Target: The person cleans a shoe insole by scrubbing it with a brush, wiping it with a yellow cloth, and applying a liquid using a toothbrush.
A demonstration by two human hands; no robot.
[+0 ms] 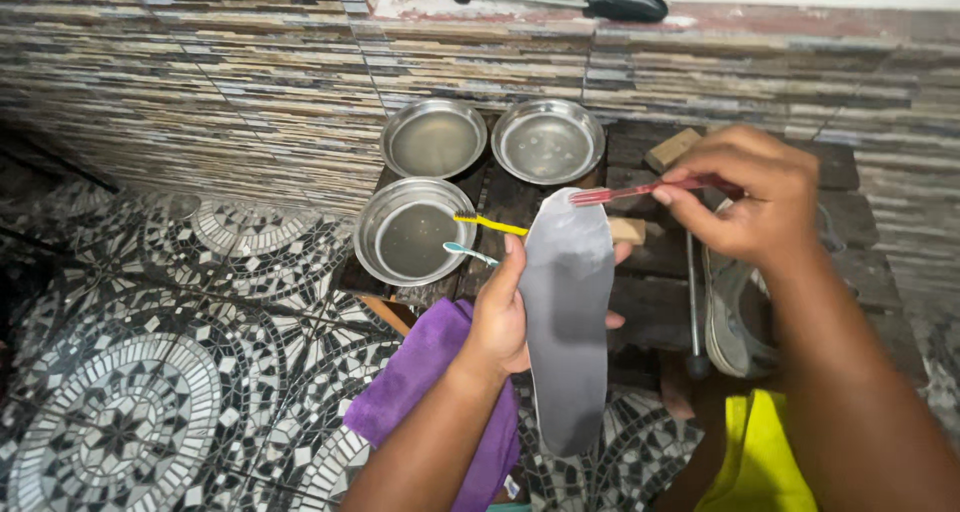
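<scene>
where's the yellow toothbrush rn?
Head view, left of centre: the yellow toothbrush lies across the rim of the nearest metal bowl, just above the teal toothbrush and left of the grey insole.

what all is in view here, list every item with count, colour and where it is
insole: 1, grey, upright in the left hand
red toothbrush: 1, red, bristles at the insole's top
metal bowls: 3, silver, on the dark wooden stand
yellow toothbrush: 1, across the near bowl's rim
teal toothbrush: 1, beside the yellow one
cloth: 1, purple, under the left forearm
shoe: 1, grey, beneath the right hand
wood blocks: 2, tan, on the stand
left hand: grips the insole
right hand: holds the red toothbrush
</scene>
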